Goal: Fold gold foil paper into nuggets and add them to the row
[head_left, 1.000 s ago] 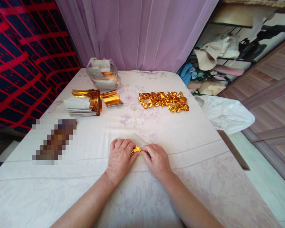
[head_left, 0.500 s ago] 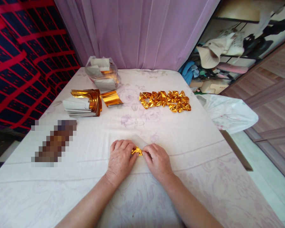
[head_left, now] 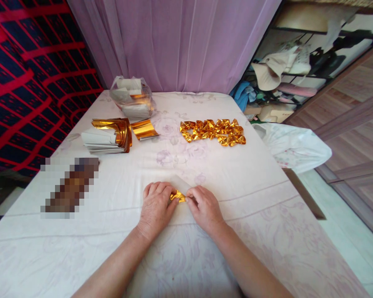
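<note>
A sheet of gold foil paper, pale on its back, lies partly folded on the tablecloth between my hands. My left hand pinches the folded gold part from the left, its fingers curled over the edge. From the right, my right hand grips the paper's other side between thumb and fingertips. A pale corner of the sheet points up beyond the fingers; the rest is hidden under my hands. Farther off to the right lie several folded gold foil pieces in a cluster.
At the left stands a curved stack of gold foil paper, with a loose gold sheet beside it. Behind is a clear plastic bag of more paper. A blurred-out object lies front left. A white bag is beyond the table's right edge.
The view has shifted slightly. My thumbs have moved a little along the gold fold, and both hands still hold the paper in nearly the same place.
</note>
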Available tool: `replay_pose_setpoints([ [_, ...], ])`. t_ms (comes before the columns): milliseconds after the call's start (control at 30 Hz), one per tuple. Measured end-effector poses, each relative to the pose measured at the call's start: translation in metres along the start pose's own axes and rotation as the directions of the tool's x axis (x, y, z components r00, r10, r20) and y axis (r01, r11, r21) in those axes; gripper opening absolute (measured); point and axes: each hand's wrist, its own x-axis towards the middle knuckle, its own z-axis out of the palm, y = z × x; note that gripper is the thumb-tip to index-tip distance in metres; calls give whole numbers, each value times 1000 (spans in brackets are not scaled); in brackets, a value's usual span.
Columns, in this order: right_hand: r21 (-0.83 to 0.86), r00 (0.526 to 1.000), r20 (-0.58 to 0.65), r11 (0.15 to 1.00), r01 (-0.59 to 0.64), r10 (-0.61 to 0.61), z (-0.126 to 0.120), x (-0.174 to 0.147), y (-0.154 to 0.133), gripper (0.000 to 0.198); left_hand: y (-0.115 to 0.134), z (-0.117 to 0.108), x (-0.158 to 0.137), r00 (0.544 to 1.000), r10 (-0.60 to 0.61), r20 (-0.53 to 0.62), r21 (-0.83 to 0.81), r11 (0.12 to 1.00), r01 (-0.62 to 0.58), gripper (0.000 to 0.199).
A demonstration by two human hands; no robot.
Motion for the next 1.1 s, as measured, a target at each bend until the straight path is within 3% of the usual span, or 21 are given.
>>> replay_pose_setpoints([
  [133, 51, 999, 0, 998, 34, -34, -2, -2, 6, 15, 0, 0, 1, 1000, -5, 3, -1, 1000, 5, 8],
  [367, -100, 990, 4, 985, 137, -138, -5, -7, -6, 16, 2, -1, 0, 1000, -21, -1, 8, 1000, 21, 8],
  [600, -187, 988, -8, 971, 147, -152, -5, -8, -9, 15, -26, -12, 5, 979, 187, 82, -131, 976, -175, 26],
  [733, -174, 990, -14, 975, 135, -140, -4, -8, -7, 13, -40, -14, 12, 964, 259, 59, -69, 965, -255, 26],
  [1100, -118, 995, 13, 988, 98, -97, -9, -5, -5, 16, -33, -18, 18, 942, 322, 90, 47, 944, -327, 20],
])
